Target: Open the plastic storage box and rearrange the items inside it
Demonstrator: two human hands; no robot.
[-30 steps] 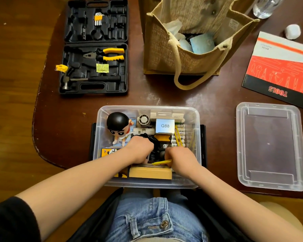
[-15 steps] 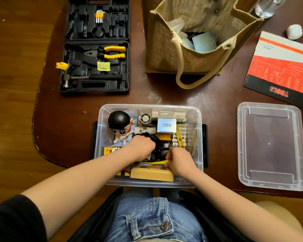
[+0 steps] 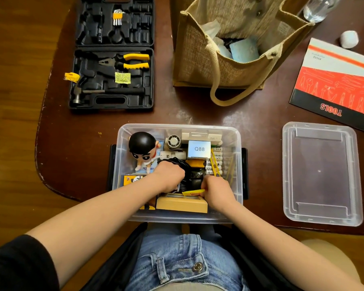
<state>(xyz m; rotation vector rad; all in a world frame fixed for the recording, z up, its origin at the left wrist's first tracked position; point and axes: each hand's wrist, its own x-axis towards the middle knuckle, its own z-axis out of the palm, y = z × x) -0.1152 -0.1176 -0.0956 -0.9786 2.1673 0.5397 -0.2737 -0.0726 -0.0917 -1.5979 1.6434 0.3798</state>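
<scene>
The clear plastic storage box (image 3: 236, 164) stands open at the table's near edge, its lid (image 3: 322, 173) lying flat to the right. Inside are a black-haired figurine (image 3: 142, 149), a silver box marked Q88 (image 3: 199, 149), a small round fan (image 3: 173, 141), several batteries (image 3: 215, 162), a yellow pack (image 3: 130, 179) and a tan wooden block (image 3: 181, 204). My left hand (image 3: 169, 175) is fisted on a black coiled cable (image 3: 184, 164) in the box's middle. My right hand (image 3: 218, 191) pinches a thin yellow packet (image 3: 192, 192) above the wooden block.
An open black tool case (image 3: 111, 59) with pliers and a hammer lies at the back left. A jute bag (image 3: 229, 49) stands behind the box. A red "TOOLS" booklet (image 3: 336, 85), a white ball (image 3: 349, 38) and a bottle (image 3: 317, 7) are at the back right.
Both hands stay inside the box on the same items. My right hand has shifted slightly with the yellow packet; the view has crept forward a little.
</scene>
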